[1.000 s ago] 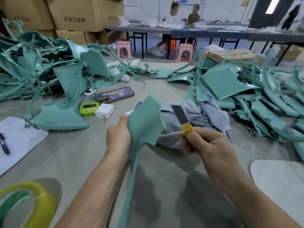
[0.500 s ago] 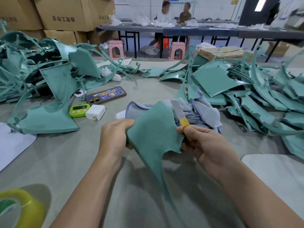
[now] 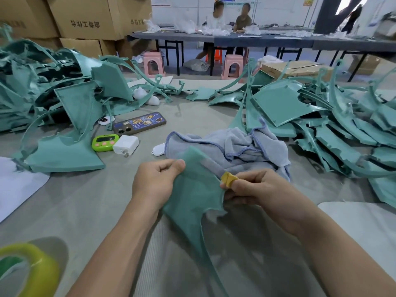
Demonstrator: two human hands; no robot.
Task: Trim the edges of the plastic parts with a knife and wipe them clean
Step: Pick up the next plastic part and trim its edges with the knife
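My left hand (image 3: 155, 182) grips the upper left edge of a teal plastic part (image 3: 190, 198), a flat panel with a long thin tail running down toward me. My right hand (image 3: 255, 189) pinches a small knife (image 3: 221, 173) with a yellow holder. Its grey blade lies flat against the part's upper right edge. A crumpled grey-blue cloth (image 3: 231, 146) lies on the table just behind both hands.
Heaps of teal parts lie at the left (image 3: 60, 108) and right (image 3: 321, 125). A phone (image 3: 139, 123), green timer (image 3: 105, 142), white charger (image 3: 126, 145) and a small white case (image 3: 159, 149) sit mid-table. A yellow tape roll (image 3: 32, 269) is at the near left.
The part has turned from edge-on to flat facing me and dropped lower. My right hand has brought the knife from apart onto the part's right edge.
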